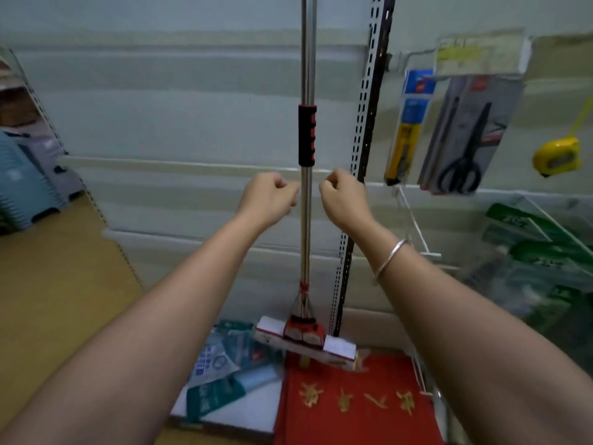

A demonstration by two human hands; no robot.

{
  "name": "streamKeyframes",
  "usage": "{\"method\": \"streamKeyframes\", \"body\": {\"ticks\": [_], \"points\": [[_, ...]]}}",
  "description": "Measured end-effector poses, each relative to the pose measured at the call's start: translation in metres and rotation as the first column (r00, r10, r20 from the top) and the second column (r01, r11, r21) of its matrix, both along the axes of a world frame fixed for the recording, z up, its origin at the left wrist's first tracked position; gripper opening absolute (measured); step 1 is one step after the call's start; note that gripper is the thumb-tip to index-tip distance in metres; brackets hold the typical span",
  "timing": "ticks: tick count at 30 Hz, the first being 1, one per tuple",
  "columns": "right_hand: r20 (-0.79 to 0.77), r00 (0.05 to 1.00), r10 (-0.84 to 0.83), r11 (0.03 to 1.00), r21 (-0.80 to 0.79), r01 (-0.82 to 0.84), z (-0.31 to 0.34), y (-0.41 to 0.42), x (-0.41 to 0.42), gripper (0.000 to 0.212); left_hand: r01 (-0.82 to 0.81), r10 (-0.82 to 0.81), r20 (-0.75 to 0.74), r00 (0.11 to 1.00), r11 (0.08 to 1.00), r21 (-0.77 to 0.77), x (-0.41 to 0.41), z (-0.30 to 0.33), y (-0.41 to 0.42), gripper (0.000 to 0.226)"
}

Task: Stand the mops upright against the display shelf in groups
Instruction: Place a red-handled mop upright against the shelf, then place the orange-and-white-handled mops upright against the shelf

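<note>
A mop [307, 194] stands upright against the display shelf [192, 123]; left hand [268, 197] and right hand [345, 195] flank its pole, fingers curled, holding nothing.

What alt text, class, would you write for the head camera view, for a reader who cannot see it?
A mop stands upright against a white display shelf, its head on a red mat. The left hand and right hand, fingers curled, flank its metal pole without clearly gripping it. Packaged scissors hang at right.

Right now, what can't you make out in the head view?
- Mop: handle top cut off by the top edge.
- Left hand and right hand: curled fingertips hidden behind knuckles; contact with the pole unclear.
- Green packets: print blurred.
- Red mat: cut off by the bottom edge.
</note>
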State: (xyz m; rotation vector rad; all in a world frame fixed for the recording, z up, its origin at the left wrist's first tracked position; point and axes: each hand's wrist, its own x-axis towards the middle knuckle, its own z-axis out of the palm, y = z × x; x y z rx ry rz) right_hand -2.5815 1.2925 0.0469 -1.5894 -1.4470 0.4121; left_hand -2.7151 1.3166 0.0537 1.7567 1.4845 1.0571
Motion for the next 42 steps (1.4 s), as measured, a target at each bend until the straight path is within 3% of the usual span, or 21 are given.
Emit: {"method": "streamKeyframes", "body": {"ticks": [11, 23, 32, 40, 42], "points": [[-0.155, 0.986, -0.068, 0.988, -0.145, 0.045, -0.063, -0.076, -0.002, 0.021, -0.009, 0.008, -0.008, 1.000, 0.985, -0.173, -0.022, -0.073, -0.068, 0.025], [-0.275, 0.953, -0.129, 0.990, -0.083, 0.110, -0.057, -0.098, 0.015, 0.014, 0.096, -0.097, 0.003, 0.995, 0.986, -0.133, 0.012, -0.061, -0.083, 0.027], [-0.332, 0.886, -0.323, 0.938, 0.012, 0.347, -0.023, -0.152, 0.100, 0.021, 0.323, -0.319, 0.062, 0.946, 0.945, -0.054, 0.126, -0.021, -0.115, 0.027], [-0.349, 0.733, -0.583, 0.778, 0.020, 0.628, -0.018, -0.292, 0.226, 0.020, 0.620, -0.598, 0.210, 0.773, 0.783, -0.052, 0.285, -0.011, -0.216, 0.029], [-0.362, 0.678, -0.640, 0.725, 0.009, 0.689, -0.020, -0.336, 0.258, 0.021, 0.679, -0.659, 0.191, 0.728, 0.731, -0.064, 0.323, -0.016, -0.248, 0.028]]}}
